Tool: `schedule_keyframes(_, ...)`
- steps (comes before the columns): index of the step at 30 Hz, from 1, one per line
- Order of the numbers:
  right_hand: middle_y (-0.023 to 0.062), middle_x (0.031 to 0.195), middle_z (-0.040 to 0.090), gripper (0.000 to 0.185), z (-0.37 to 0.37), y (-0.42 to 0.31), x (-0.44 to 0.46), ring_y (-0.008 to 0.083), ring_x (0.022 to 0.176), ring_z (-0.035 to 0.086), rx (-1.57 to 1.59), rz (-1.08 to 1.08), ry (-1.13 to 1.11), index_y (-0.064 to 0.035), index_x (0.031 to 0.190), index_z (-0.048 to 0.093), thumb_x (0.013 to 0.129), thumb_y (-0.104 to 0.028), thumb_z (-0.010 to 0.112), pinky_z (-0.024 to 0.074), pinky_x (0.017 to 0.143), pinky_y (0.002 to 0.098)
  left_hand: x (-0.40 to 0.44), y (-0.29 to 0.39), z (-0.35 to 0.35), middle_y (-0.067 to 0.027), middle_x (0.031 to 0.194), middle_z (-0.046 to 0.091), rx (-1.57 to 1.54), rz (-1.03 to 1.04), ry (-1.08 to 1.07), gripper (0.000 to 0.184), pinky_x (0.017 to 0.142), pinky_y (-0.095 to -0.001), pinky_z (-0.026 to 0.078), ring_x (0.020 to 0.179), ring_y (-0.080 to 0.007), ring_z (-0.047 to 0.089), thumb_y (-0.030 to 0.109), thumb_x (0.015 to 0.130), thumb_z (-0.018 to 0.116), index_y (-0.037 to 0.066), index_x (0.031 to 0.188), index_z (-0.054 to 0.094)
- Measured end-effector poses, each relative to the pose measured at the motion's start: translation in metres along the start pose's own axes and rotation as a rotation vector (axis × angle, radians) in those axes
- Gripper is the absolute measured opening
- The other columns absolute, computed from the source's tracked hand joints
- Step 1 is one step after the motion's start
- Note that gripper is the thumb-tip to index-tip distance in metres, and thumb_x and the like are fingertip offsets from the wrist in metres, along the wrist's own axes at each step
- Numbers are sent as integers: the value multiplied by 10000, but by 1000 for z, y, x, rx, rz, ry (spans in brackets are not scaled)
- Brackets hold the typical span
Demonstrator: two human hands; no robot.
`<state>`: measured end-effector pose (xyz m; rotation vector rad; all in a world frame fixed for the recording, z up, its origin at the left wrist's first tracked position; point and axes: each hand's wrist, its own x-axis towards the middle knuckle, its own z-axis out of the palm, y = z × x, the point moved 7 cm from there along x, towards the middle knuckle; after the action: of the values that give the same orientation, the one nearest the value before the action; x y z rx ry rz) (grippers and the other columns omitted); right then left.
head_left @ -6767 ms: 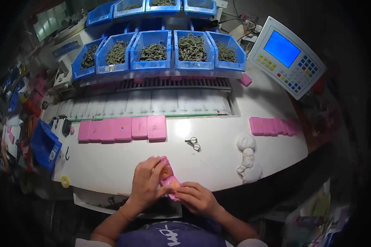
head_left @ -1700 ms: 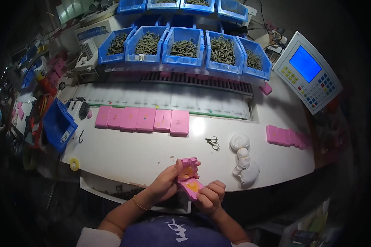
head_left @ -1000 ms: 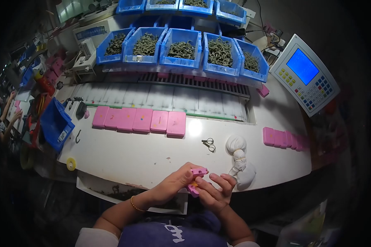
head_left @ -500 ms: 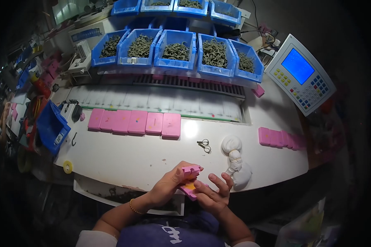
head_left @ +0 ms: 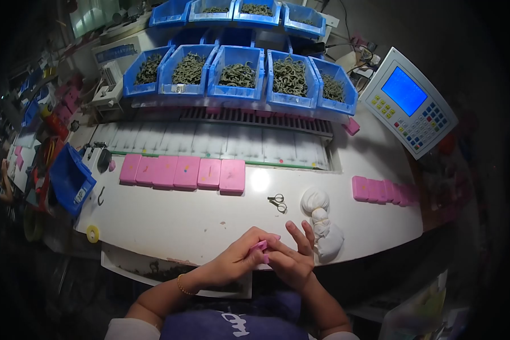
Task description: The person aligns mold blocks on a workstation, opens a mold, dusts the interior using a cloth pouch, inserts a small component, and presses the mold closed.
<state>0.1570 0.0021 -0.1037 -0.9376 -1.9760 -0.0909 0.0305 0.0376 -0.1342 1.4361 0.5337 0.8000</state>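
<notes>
My left hand (head_left: 242,254) is closed around a small pink rubber mold (head_left: 259,246) just over the front edge of the table. Pressed against the mold from the other side are the thumb and fingers of my right hand (head_left: 290,260), its outer fingers raised. Most of the mold is hidden by my hands, and its orange inside does not show. Beyond my hands lies a small pair of scissors (head_left: 277,203) with two finger loops. A tied white cloth bundle (head_left: 327,237) rests right of my right hand.
A row of pink molds (head_left: 185,171) lies at centre left, another row (head_left: 379,190) at far right. Blue bins (head_left: 237,88) of greenish curled pieces stand behind. A keypad panel (head_left: 408,102) tilts at right. A tape roll (head_left: 93,233) sits by the left edge.
The mold was spread apart with orange showing inside; its parts are now pressed together. My right hand has come closer to the left, its fingers now over the mold.
</notes>
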Motion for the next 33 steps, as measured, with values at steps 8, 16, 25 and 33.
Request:
schedule_keyframes(8,131,1440,562,459,16,31,-4,325,1456,368,725,661,-77,-30,1227,613,852,-221,794,307,1164,511,-6,-15,-8,-109,1121,612,108,-114,64,395,900,-324,483,1007,-177,595,325,998,628,29,1247,550)
schedule_keyframes(16,96,1195,668,330,22,30,-21,266,1176,536,636,607,-212,-49,1187,666,894,-186,731,425,1045,398,-11,-12,-7,-110,1090,649,213,-40,141,387,913,-326,491,1007,-204,632,268,961,679,21,1241,577)
schedule_keyframes(25,96,1029,683,248,16,21,-15,279,953,604,487,462,-138,-50,1080,677,867,-157,746,479,859,378,-24,-11,-18,-127,1041,693,256,131,289,224,833,-327,538,929,-213,683,109,908,713,-10,1092,665)
schedule_keyframes(33,124,1073,684,228,28,26,-29,293,1004,611,539,691,39,-25,1076,673,888,-139,731,487,860,360,-33,4,-46,-139,1012,697,457,168,496,278,778,-350,555,921,-264,690,97,842,769,-11,1079,671)
